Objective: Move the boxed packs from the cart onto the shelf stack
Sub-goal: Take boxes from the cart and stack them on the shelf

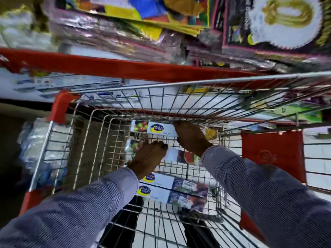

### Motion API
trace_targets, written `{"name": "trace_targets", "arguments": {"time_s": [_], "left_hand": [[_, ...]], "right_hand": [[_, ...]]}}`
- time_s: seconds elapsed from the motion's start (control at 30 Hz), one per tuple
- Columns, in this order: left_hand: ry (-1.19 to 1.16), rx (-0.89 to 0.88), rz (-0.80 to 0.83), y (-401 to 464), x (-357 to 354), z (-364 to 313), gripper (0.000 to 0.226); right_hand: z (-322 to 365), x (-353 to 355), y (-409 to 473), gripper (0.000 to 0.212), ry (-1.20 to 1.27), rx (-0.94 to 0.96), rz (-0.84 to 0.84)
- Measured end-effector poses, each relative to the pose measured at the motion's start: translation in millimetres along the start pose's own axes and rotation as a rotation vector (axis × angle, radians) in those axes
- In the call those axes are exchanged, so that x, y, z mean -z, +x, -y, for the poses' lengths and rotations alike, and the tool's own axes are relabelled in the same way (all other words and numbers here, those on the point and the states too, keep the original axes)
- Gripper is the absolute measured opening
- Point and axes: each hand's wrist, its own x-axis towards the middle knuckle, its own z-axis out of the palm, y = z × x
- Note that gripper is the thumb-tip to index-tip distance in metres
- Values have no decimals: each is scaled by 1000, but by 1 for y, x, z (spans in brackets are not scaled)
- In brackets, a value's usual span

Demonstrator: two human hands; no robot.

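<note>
Both my arms reach down into a wire shopping cart (59,140) with red corner guards. At the far end of the basket, my right hand (190,138) is closed on the end of a white boxed pack (157,129) with a blue-and-yellow logo. My left hand (148,158) rests fingers-down on another white pack (172,155) lying below it; whether it grips that pack is unclear. Two more boxed packs (172,187) lie side by side on the cart floor nearer to me.
A red-edged shelf (111,66) runs across just beyond the cart, stacked with plastic-wrapped colourful packs (129,24) and a dark box (268,29). A red plastic panel (272,158) stands at the cart's right. Wrapped goods (35,144) sit left of the cart.
</note>
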Motion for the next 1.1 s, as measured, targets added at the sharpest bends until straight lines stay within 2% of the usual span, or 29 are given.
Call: {"name": "trace_targets", "arguments": {"time_s": [0.13, 0.33, 0.4, 0.53, 0.73, 0.83, 0.97, 1.1], "left_hand": [[-14, 2, 9, -34, 57, -14, 52], [70, 14, -54, -95, 185, -47, 56], [70, 2, -130, -118, 241, -65, 56], [174, 12, -293, -153, 336, -97, 72], [204, -15, -449, -179, 458, -137, 66], [278, -26, -508, -183, 508, -152, 65], [281, -30, -577, -177, 559, -159, 64], [262, -41, -568, -165, 586, -162, 59]], "right_hand": [[3, 53, -33, 49, 20, 28, -46], [11, 167, -99, 49, 142, 95, -87], [15, 223, -125, 48, 126, 141, -149], [20, 330, -170, 48, 65, 175, -252], [22, 472, -225, 31, -59, 194, -435], [16, 522, -243, 36, -128, 178, -526], [-3, 561, -243, 44, -97, 143, -610], [-28, 586, -213, 32, -31, 93, -621]]}}
